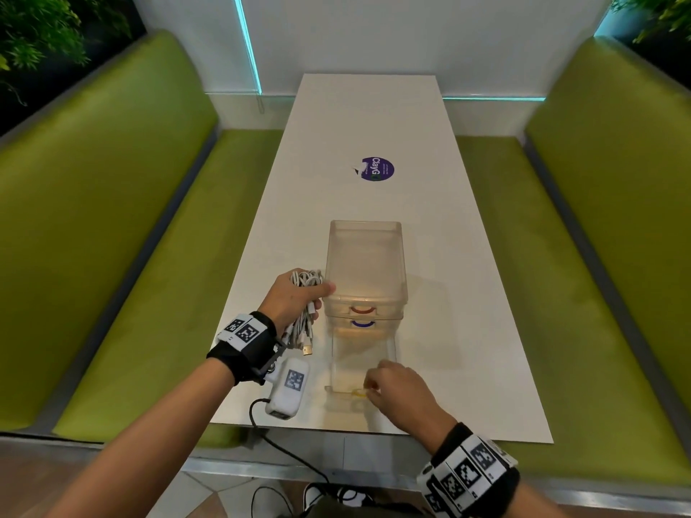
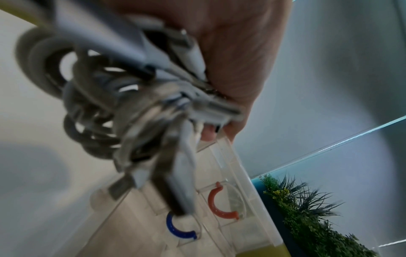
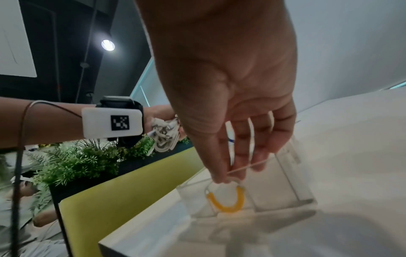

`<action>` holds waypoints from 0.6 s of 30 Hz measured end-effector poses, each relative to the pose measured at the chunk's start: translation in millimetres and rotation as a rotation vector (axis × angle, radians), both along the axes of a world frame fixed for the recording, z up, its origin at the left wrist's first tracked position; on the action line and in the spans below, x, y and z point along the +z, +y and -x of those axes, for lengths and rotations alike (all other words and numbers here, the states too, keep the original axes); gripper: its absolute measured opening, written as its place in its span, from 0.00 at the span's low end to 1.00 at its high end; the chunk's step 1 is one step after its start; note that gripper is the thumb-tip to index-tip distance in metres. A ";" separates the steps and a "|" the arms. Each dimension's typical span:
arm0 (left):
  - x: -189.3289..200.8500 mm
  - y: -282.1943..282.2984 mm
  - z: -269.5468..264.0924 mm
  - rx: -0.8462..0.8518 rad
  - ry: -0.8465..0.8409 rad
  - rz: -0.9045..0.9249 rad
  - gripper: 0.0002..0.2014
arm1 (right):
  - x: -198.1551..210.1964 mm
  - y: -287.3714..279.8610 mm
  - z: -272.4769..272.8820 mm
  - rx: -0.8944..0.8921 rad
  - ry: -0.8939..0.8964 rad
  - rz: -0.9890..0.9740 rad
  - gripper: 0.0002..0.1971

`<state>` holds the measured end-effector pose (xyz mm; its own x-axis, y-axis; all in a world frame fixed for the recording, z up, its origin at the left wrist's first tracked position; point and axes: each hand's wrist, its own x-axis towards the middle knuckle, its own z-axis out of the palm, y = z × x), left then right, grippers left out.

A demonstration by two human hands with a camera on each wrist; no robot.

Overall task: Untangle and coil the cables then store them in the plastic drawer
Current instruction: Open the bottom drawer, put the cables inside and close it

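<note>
Near the surface's front edge my right hand [image 1: 396, 390] has its fingers [image 3: 222, 167] pinching the yellow handle [image 3: 226, 201] of the pulled-out bottom drawer [image 1: 364, 364], while my left hand [image 1: 295, 300] is curled round the cable bundle [image 1: 304, 315] just left of the drawer unit [image 1: 364, 256]. Cables look light, soft, springy, so I'd grip mid-coil or the loops may spill. Drawer looks thin, light plastic; pull by the handle only.

Left wrist view: the bundle of white coiled cables [image 2: 140, 107] is blurred; plug types cannot be told.
Left hand [image 2: 232, 57]: cut off by the top edge, fingers mostly hidden behind the cables.
Right hand [image 3: 222, 90]: fingertips hide the top of the yellow curved drawer handle [image 3: 226, 201].
Purple round sticker [image 1: 378, 169]: small print unreadable.
</note>
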<state>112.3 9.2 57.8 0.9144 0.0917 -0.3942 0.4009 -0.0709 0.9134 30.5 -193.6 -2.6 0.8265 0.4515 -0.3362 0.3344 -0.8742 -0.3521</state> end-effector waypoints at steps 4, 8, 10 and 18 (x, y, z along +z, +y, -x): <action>-1.9 -1.7 1.4 0.001 0.000 0.002 0.11 | -5.0 9.6 18.6 0.139 0.012 0.008 0.13; -2.7 -3.5 5.2 0.006 0.000 0.028 0.11 | -5.3 7.7 23.4 0.069 0.048 -0.075 0.14; -2.5 -2.3 8.5 0.003 -0.011 0.032 0.14 | 2.5 5.9 21.0 -0.034 0.073 -0.220 0.16; 22.7 -17.5 62.8 -0.010 -0.239 0.275 0.08 | 76.7 36.5 -1.4 -0.213 0.390 -0.931 0.42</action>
<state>49.5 -8.3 80.5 0.9840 0.0021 -0.1781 0.1745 0.1874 0.9667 32.0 -157.2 74.1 0.8284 0.5269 -0.1901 -0.0785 -0.2269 -0.9708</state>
